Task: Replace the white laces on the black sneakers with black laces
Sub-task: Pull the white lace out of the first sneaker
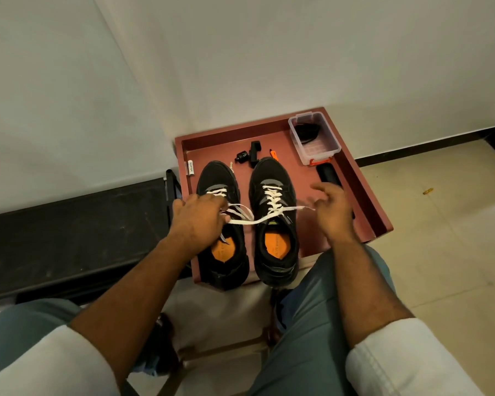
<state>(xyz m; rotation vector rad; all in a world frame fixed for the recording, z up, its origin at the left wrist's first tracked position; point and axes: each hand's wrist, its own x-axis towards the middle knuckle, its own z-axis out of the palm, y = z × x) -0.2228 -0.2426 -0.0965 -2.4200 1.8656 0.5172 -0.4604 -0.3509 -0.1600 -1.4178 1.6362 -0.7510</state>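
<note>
A: Where are the black sneakers sitting?

B: Both are standing side by side, toes pointing toward twelve o'clock, on a reddish counter [363, 201] with a raised rim. The left sneaker [212, 178] and the right sneaker [272, 178] are each still wearing white laces, and their orange insoles are showing.

A: What is the left hand [197, 218] doing?

B: It is resting over the left sneaker's tongue, and its grip is curling closed around a white lace end [257, 221] that is stretching across from the right sneaker at three o'clock. Loose loops of the left sneaker's own lace [240, 210] are lying just beside the fingers.

A: And the right hand [330, 210]?

B: It is hovering at three o'clock of the right sneaker, its grip loosely open with fingers spread and holding nothing. The other white lace tip [306, 207] is pointing toward it, though whether the two are touching is hard to tell.

A: Anything else lying on the counter?

B: A clear plastic box [317, 147] is sitting at one o'clock of the sneakers with something dark and cord-like inside. A black cylinder [327, 172] is lying just below it. Small black pieces [252, 157] and an orange-tipped tool [273, 153] are lying at twelve o'clock, near the toes, and a white battery [191, 168] is lying at ten o'clock.
</note>
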